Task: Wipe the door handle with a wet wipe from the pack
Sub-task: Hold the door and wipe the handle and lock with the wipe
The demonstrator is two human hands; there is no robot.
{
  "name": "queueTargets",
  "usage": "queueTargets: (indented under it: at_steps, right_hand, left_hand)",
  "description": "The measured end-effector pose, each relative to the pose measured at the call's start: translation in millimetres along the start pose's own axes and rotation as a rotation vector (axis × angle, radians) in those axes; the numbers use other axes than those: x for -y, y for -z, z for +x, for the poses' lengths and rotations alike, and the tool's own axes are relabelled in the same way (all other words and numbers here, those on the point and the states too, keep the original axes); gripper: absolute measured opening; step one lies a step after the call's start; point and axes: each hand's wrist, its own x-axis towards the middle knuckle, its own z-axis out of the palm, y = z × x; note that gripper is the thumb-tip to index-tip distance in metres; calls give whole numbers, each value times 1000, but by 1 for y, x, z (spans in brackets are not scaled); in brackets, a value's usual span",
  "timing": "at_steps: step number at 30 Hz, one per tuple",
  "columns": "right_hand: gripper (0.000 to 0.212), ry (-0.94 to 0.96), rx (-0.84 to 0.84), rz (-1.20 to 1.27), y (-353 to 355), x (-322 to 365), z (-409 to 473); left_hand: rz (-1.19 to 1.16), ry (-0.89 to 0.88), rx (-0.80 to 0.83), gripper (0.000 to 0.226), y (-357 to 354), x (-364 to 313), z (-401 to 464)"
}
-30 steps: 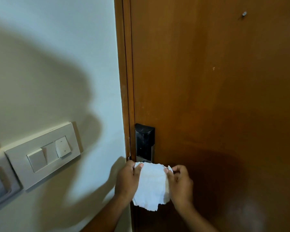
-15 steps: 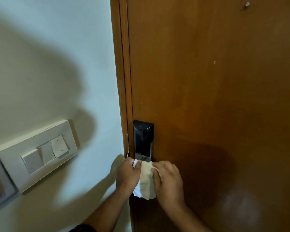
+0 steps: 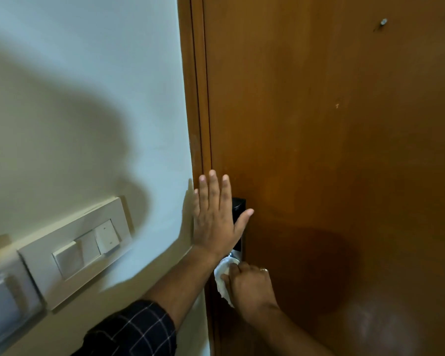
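Note:
A black lock plate sits on the left edge of the brown wooden door. My left hand lies flat and open over the plate and the door frame, fingers pointing up, covering most of the plate. Just below it, my right hand is closed around a bunched white wet wipe and presses it where the handle is. The handle itself is hidden under the wipe and my right hand; only a small silver part shows. No wipe pack is in view.
A white wall fills the left side, with a cream switch panel at lower left and another fitting at the left edge. A small metal peg sticks out of the door at top right.
My left hand has let go of the wipe and moved up, flat against the lock plate. My right hand has bunched the wipe and holds it alone at the handle.

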Motion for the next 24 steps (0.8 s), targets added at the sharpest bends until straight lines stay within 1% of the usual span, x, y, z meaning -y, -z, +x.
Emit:
queueTargets:
  at_steps: [2, 4, 9, 12, 15, 21, 24]
  right_hand:
    - [35, -24, 36, 3, -2, 2, 4]
    - [32, -60, 53, 10, -5, 4, 7]
    - [32, -100, 114, 179, -21, 12, 25]
    - [39, -178, 181, 272, -21, 13, 40]
    - [44, -212, 206, 360, -17, 13, 48]
    - [42, -127, 146, 298, -10, 12, 41]
    - [41, 13, 44, 236, -17, -3, 28]
  left_hand:
    - [75, -121, -41, 93, 0, -3, 23]
    - [109, -188, -72, 96, -2, -6, 44]
    - [121, -241, -98, 106, -15, -15, 71]
    - [88, -260, -143, 107, -26, -14, 74]
    - [65, -272, -157, 108, -28, -13, 76]
    - [61, -262, -157, 108, -26, -13, 77]
    - [50, -264, -161, 109, -28, -13, 77]
